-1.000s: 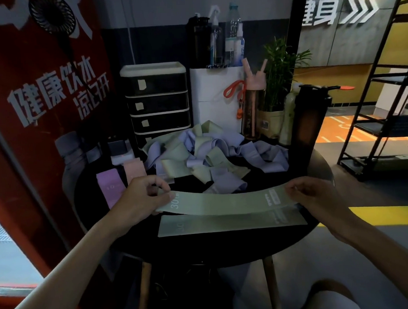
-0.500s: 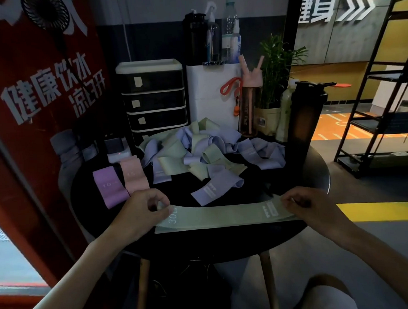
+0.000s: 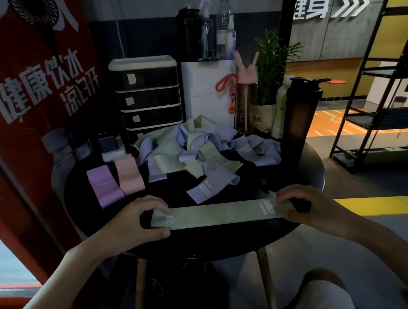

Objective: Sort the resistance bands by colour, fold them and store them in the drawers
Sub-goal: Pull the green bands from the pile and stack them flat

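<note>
A long pale green resistance band (image 3: 215,214) marked 30 lies flat along the near edge of the round black table (image 3: 226,241). My left hand (image 3: 135,221) pinches its left end between fingers and thumb. My right hand (image 3: 305,203) holds its right end with curled fingers. A folded purple band (image 3: 104,185) and a folded pink band (image 3: 129,174) lie side by side at the left. A tangled pile of green and lavender bands (image 3: 198,152) fills the middle, with one lavender band (image 3: 211,184) loose in front. The black drawer unit (image 3: 148,98) stands behind, drawers shut.
Behind the pile stand a white box (image 3: 207,95) with bottles on top, a pink bottle (image 3: 246,97), a potted plant (image 3: 271,63) and a tall dark shaker bottle (image 3: 300,109). A red banner is on the left, a black metal rack (image 3: 372,98) on the right.
Both hands have brought the green band down from the air onto another green band that lay at the table's front edge, so the two now lie stacked.
</note>
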